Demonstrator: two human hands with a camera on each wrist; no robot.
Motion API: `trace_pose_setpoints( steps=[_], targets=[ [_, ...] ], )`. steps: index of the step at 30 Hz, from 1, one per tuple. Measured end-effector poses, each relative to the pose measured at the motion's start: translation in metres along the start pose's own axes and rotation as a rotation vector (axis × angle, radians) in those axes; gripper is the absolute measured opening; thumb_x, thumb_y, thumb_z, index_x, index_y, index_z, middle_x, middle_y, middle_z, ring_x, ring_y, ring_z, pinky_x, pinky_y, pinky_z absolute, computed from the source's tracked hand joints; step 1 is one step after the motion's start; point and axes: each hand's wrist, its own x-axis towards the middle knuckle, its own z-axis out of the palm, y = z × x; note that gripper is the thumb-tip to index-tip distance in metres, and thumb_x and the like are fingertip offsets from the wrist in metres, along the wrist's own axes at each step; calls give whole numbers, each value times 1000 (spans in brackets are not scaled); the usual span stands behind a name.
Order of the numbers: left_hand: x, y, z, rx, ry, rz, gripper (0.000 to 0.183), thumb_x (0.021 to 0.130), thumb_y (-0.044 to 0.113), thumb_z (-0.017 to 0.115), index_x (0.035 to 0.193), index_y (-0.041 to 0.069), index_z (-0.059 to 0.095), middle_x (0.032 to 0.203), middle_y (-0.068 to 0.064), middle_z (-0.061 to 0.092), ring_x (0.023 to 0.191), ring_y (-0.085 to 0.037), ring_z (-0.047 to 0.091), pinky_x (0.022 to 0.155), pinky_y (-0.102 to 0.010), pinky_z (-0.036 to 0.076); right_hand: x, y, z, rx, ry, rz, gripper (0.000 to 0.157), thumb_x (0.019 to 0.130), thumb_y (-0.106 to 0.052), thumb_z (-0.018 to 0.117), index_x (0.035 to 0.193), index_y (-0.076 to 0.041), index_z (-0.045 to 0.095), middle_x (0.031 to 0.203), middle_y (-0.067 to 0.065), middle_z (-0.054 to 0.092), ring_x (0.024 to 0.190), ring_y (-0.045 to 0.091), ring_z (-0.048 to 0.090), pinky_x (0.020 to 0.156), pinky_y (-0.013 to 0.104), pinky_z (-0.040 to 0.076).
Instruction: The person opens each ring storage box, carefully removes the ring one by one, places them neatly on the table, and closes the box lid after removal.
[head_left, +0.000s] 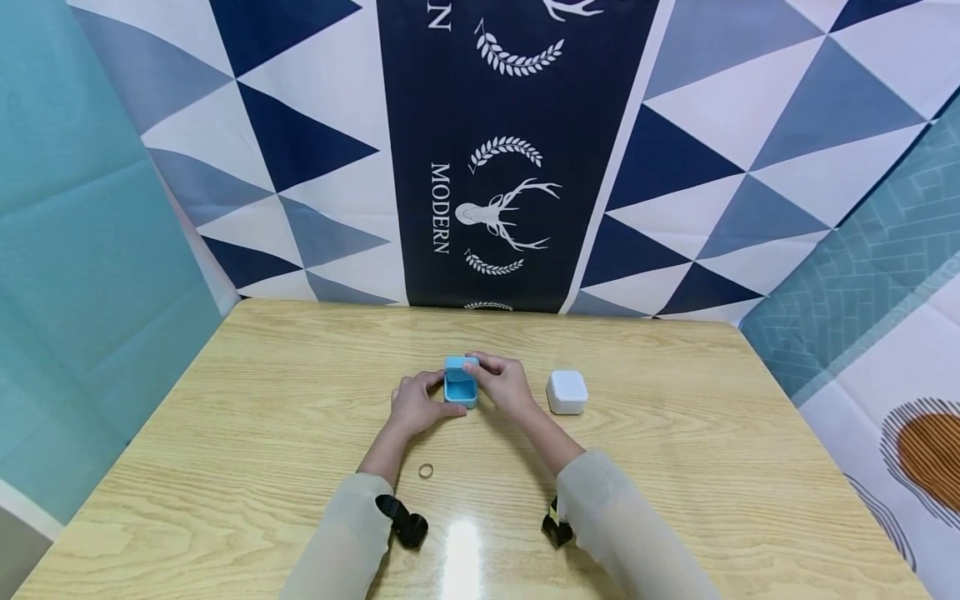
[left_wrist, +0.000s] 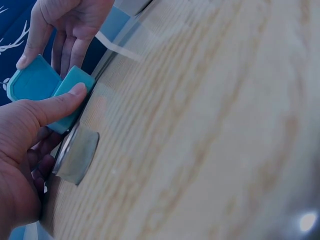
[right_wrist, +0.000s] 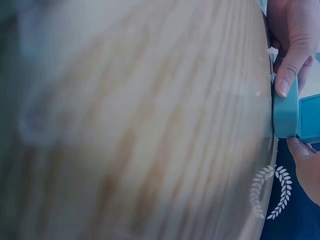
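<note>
A small blue ring box (head_left: 461,392) stands on the table with its hinged lid (head_left: 461,364) raised and its hollow facing up. My left hand (head_left: 417,403) grips the base, thumb across the front wall and fingers at the left side. The lid's right side is pinched between thumb and fingers of my right hand (head_left: 502,385). In the left wrist view the thumb lies along the box base (left_wrist: 75,82), and the right hand (left_wrist: 75,25) is behind the lid. A metal ring (head_left: 426,472) lies on the table nearer me, below the left hand.
A white rounded box (head_left: 567,392) sits to the right of my right hand. The wooden table (head_left: 675,467) ends at a patterned cloth wall (head_left: 315,167) behind. Dark wrist cameras (head_left: 409,527) hang at both sleeves.
</note>
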Motion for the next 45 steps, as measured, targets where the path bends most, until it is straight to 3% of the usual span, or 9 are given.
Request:
trace_pose_setpoints(
  steps=[19,45],
  targets=[
    [1,0,0,50,9,12,76,68,41,81,134,16,53,131,-6,58,114,-27,45,89,-40,28,8,12,1,65,-20,-48,36,90,-16,63,120,2,61,124,16,61,121,26,54,98,37,45],
    [0,1,0,50,2,4,77,68,42,81,134,14,53,133,-5,56,115,-27,44,90,-40,28,6,15,1,32,-19,-67,35,90,-16,63,120,2,61,125,15,61,117,26,57,92,34,49]
  ],
)
